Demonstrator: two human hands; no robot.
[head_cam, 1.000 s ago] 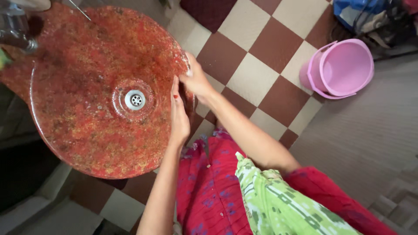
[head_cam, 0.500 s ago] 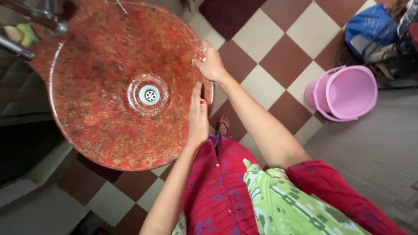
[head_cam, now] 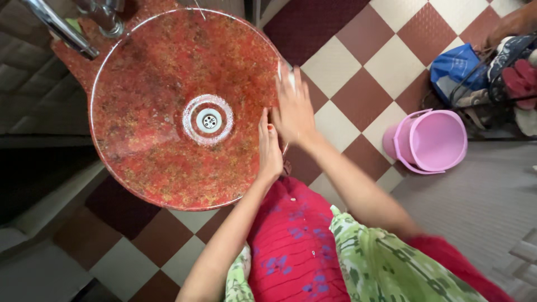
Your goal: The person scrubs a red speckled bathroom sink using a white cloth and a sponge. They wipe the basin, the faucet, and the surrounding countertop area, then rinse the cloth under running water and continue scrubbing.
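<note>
Overhead, the left hand (head_cam: 269, 150) lies flat, fingers straight, on the near rim of the round red speckled glass basin (head_cam: 151, 106). Beside it, the right hand (head_cam: 295, 109) spreads open over the rim's edge, its grip wide, holding nothing visible.

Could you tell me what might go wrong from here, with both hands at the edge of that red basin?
1. The right hand wipes the thin rim of the red basin with a small pale thing under its fingers; it could slip off onto the checkered floor.
2. The left hand presses on the same edge; leaning hard might strain the bowl.
3. Any drips could make the tiles slick underfoot.
</note>
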